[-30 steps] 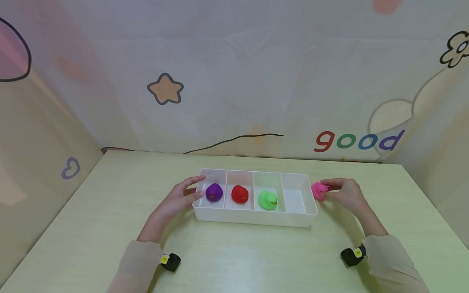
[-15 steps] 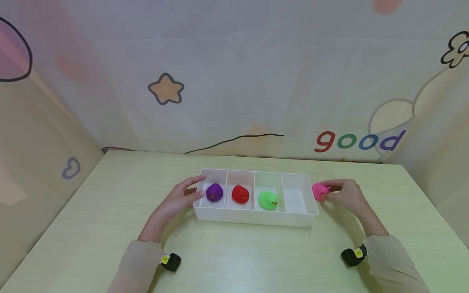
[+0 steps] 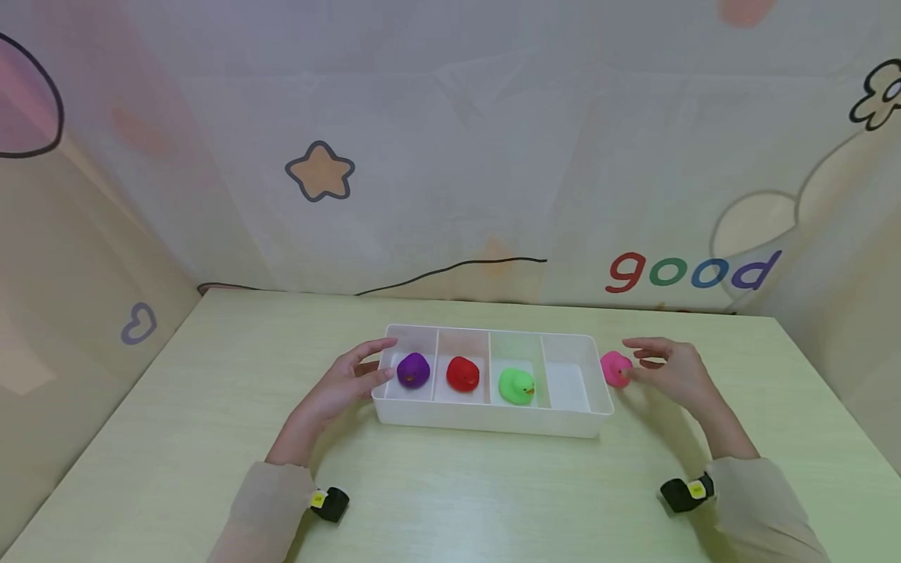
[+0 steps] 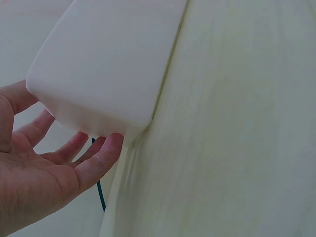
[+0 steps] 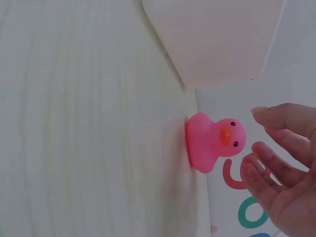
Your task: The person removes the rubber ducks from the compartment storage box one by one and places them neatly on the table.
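Observation:
A white tray (image 3: 486,419) with compartments stands on the table. A purple rubber duck (image 3: 413,371), a red rubber duck (image 3: 462,374) and a green rubber duck (image 3: 517,386) sit in separate compartments, while the rightmost compartment is bare. My left hand (image 3: 352,375) touches the tray's left end with spread fingertips, seen also against the white end wall (image 4: 91,121) in the left wrist view. Outside the tray's right end, a pink rubber duck (image 5: 215,140) sits upright on the table. Beside it my right hand (image 5: 286,168) has its fingers parted, holding nothing, with a small gap to the duck.
A pale wood table (image 3: 450,500) bears everything. Behind it rises a printed cloth backdrop (image 3: 450,180) with a star and the word "good". Cloth also closes in both sides. Each wrist wears a black camera, such as the left one (image 3: 331,504).
My right hand has let go of the pink rubber duck; its fingers have spread and moved slightly right and up. The duck stays by the tray. My left hand remains at the tray's end.

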`<state>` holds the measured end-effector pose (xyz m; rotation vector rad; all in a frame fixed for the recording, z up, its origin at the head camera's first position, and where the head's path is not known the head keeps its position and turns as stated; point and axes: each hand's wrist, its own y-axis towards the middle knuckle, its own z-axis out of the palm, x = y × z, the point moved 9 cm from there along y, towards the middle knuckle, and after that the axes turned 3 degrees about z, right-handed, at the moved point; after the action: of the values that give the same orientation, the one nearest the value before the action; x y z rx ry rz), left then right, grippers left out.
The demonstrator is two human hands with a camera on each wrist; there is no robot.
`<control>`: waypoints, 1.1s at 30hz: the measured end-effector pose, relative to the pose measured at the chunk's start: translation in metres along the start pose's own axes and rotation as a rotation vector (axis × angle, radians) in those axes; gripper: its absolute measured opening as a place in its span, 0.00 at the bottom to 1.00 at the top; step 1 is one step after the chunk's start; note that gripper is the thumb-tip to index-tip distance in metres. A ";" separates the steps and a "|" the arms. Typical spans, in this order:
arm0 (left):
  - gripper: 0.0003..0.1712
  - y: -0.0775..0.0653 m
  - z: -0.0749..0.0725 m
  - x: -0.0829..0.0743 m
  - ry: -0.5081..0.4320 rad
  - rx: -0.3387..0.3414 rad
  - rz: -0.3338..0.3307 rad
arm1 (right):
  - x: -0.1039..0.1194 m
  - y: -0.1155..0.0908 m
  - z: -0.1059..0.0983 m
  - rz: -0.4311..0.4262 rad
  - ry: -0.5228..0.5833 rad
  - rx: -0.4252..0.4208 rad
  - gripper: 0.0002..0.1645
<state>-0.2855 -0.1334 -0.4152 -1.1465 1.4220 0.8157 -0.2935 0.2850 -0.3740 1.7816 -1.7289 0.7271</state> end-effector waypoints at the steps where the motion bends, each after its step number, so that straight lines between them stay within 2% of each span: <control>1: 0.31 0.000 0.000 0.000 -0.002 -0.002 -0.001 | 0.002 -0.001 -0.001 -0.013 0.013 -0.004 0.29; 10: 0.31 -0.001 0.000 -0.001 -0.009 -0.006 0.004 | 0.023 -0.009 0.002 -0.026 0.108 0.007 0.30; 17: 0.32 -0.001 -0.001 0.000 -0.013 -0.007 0.003 | 0.046 -0.015 0.008 -0.107 0.149 0.006 0.26; 33: 0.32 -0.001 0.001 0.000 -0.018 0.001 0.002 | 0.078 -0.018 0.042 -0.176 0.257 0.104 0.28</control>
<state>-0.2844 -0.1322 -0.4150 -1.1347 1.4087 0.8248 -0.2731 0.2007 -0.3487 1.7931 -1.3703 0.9383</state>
